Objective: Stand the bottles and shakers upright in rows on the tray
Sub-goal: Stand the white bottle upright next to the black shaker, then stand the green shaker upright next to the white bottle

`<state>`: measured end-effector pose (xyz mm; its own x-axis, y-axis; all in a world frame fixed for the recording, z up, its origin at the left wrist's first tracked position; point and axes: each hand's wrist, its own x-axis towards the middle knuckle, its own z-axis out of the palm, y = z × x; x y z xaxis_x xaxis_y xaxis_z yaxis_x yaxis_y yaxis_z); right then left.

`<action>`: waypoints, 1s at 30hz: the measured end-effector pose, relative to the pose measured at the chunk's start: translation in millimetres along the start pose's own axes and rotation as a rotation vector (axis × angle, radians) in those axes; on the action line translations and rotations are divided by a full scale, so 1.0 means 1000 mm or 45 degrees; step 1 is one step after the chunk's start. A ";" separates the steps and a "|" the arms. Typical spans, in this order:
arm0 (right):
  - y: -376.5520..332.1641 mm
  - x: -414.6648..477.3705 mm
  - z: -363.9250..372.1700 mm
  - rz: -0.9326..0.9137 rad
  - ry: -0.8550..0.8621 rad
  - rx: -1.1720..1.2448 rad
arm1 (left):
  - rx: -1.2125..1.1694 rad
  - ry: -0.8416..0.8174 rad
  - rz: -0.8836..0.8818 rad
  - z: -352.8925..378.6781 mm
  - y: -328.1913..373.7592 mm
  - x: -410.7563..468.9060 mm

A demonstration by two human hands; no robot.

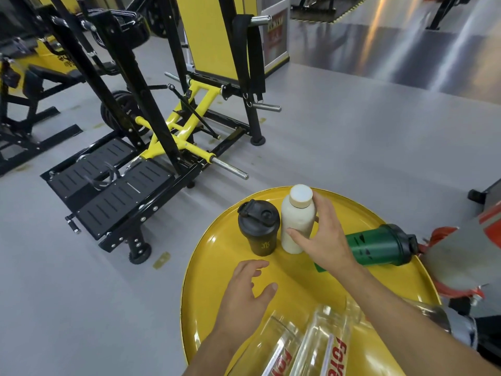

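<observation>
A round yellow tray (214,248) fills the lower right. At its far side a black shaker (259,230) stands upright. Right beside it stands a cream bottle (296,218) with a white cap, and my right hand (322,237) is wrapped around its right side. A green shaker (379,245) with a black lid lies on its side behind that hand. My left hand (246,291) hovers over the tray's near left with fingers spread, holding nothing. Two clear bottles (322,346) with red lettering lie on their sides at the tray's near edge, and another bottle (431,313) lies partly hidden behind my right forearm.
A black and yellow gym machine (151,137) with footplates stands on the grey floor to the left of the tray. Red and grey equipment (461,256) sits close to the tray's right edge.
</observation>
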<state>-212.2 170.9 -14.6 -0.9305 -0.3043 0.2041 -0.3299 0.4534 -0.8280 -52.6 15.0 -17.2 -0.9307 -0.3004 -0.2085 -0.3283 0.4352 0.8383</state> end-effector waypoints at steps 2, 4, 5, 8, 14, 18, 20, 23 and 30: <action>0.000 -0.002 -0.002 0.017 -0.025 -0.014 | 0.023 -0.006 0.016 0.000 0.000 0.001; 0.001 -0.004 -0.005 0.029 -0.055 -0.037 | 0.064 -0.026 0.038 0.001 0.000 0.003; 0.001 -0.005 -0.008 0.037 -0.072 -0.059 | 0.093 -0.039 0.050 0.001 0.000 0.004; 0.003 -0.012 -0.016 0.070 -0.090 -0.132 | 0.152 -0.070 0.088 0.002 0.003 0.007; 0.004 -0.036 -0.039 0.095 -0.083 -0.304 | 0.270 -0.101 0.194 0.005 0.015 0.012; 0.013 -0.050 -0.059 0.176 -0.126 -0.423 | 0.286 -0.128 0.224 0.013 0.020 0.016; 0.019 -0.057 -0.070 0.297 -0.078 -0.397 | 0.273 -0.158 0.217 0.019 0.023 0.016; 0.032 -0.066 -0.084 0.493 0.078 -0.295 | 0.280 -0.211 0.210 0.027 0.025 0.017; 0.056 -0.071 -0.117 0.906 0.419 -0.119 | 0.355 -0.282 0.212 0.041 0.024 0.025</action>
<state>-182.9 315.8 -14.2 -0.9175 0.3423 -0.2026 0.3643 0.5188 -0.7734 -90.6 52.5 -23.2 -0.9773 -0.0291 -0.2101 -0.1724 0.6859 0.7070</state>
